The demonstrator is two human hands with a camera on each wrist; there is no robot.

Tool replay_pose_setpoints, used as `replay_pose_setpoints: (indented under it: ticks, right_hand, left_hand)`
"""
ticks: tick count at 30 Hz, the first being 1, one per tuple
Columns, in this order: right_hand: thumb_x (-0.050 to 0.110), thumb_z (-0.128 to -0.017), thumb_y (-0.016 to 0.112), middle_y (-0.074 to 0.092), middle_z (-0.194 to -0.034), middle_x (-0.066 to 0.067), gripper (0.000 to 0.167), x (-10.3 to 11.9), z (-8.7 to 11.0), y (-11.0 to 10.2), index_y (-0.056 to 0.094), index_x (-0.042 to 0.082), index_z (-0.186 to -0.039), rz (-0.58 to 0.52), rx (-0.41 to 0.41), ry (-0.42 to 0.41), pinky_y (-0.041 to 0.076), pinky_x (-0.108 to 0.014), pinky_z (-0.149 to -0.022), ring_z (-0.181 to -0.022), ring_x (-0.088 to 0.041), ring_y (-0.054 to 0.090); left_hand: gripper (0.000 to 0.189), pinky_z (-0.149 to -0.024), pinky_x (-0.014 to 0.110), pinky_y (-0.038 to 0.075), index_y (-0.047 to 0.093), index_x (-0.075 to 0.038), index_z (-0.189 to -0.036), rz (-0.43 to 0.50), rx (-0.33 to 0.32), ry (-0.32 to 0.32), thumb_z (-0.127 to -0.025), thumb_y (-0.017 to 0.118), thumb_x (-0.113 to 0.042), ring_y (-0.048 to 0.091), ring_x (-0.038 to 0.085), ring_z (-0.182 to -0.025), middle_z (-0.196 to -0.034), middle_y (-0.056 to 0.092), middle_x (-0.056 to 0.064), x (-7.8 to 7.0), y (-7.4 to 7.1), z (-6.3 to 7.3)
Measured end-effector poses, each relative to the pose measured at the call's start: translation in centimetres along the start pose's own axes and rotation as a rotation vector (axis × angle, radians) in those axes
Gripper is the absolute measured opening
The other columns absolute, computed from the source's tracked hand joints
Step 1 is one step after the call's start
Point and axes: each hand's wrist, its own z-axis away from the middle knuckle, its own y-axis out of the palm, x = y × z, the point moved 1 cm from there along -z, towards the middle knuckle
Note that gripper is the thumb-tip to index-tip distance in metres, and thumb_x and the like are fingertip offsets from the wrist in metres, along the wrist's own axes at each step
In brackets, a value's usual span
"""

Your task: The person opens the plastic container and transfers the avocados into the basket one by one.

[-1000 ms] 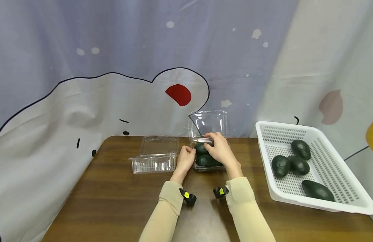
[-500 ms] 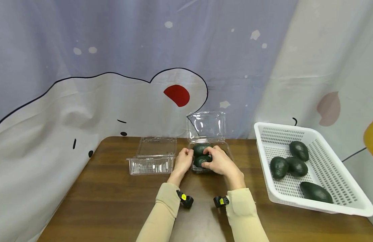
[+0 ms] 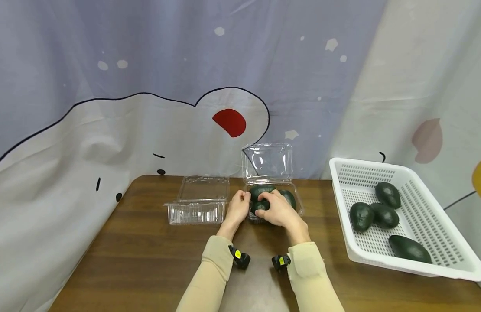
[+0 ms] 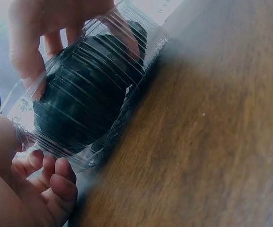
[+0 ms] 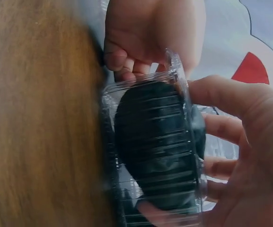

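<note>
In the head view, several dark green avocados sit in a clear plastic clamshell [image 3: 299,207] whose lid [image 3: 269,161] stands raised at the back. My left hand [image 3: 237,208] pinches the left rim of the clamshell, thumb above and fingers curled below, as the left wrist view shows. My right hand [image 3: 280,210] reaches in from above and grips the front avocado [image 3: 259,208] by its sides. Behind it lies another avocado [image 3: 261,190], and one more avocado [image 3: 289,198] sits at the right, partly hidden by that hand. Through the ribbed wall the front avocado [image 5: 153,127] shows in the right wrist view.
A second clear clamshell [image 3: 196,212] stands open-lidded to the left. On the right is a white perforated basket [image 3: 439,229] with several avocados, among them a long avocado [image 3: 410,249]. The brown wooden table [image 3: 154,264] meets a printed curtain [image 3: 178,130] behind.
My right hand has come down from the back of the clamshell to its front and shifted left, moving the front avocado left. The right avocado has come into view. The left hand stays at the rim.
</note>
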Motion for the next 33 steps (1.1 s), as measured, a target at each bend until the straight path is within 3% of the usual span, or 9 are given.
replay_pose_setpoints:
  ticks: [8, 24, 33]
  right_hand:
    - [0.029, -0.078, 0.078, 0.053, -0.105, -0.007, 0.037, -0.6, -0.1, 0.8, 0.068, 0.015, -0.11, -0.001, -0.085, -0.018, 0.046, -0.044, -0.085, -0.096, -0.027, 0.051]
    - [0.03, -0.071, 0.078, 0.052, -0.106, -0.003, 0.037, 0.4, -0.3, 0.9, 0.07, 0.019, -0.105, 0.107, -0.244, -0.068, 0.049, -0.048, -0.072, -0.098, -0.028, 0.048]
    - [0.028, -0.07, 0.079, 0.051, -0.11, -0.003, 0.037, 0.8, -0.2, 0.2, 0.07, 0.017, -0.104, 0.028, -0.341, -0.132, 0.049, -0.048, -0.069, -0.103, -0.029, 0.046]
  left_hand:
    - [0.022, -0.063, 0.034, 0.039, 0.054, -0.011, -0.088, -0.008, 0.005, 0.01, -0.102, 0.048, -0.027, 0.052, 0.023, -0.074, -0.078, 0.052, 0.005, 0.3, 0.0, 0.1]
    - [0.022, -0.041, 0.024, 0.032, 0.051, -0.01, -0.089, 0.096, 0.021, 0.009, -0.104, 0.047, -0.025, 0.039, 0.013, -0.042, -0.062, 0.042, 0.001, 0.2, 0.0, -0.1]
    - [0.022, -0.036, 0.023, 0.032, 0.051, -0.009, -0.088, 0.115, 0.018, -0.002, -0.104, 0.047, -0.024, 0.036, 0.012, -0.037, -0.06, 0.041, 0.0, 0.5, -0.1, -0.3]
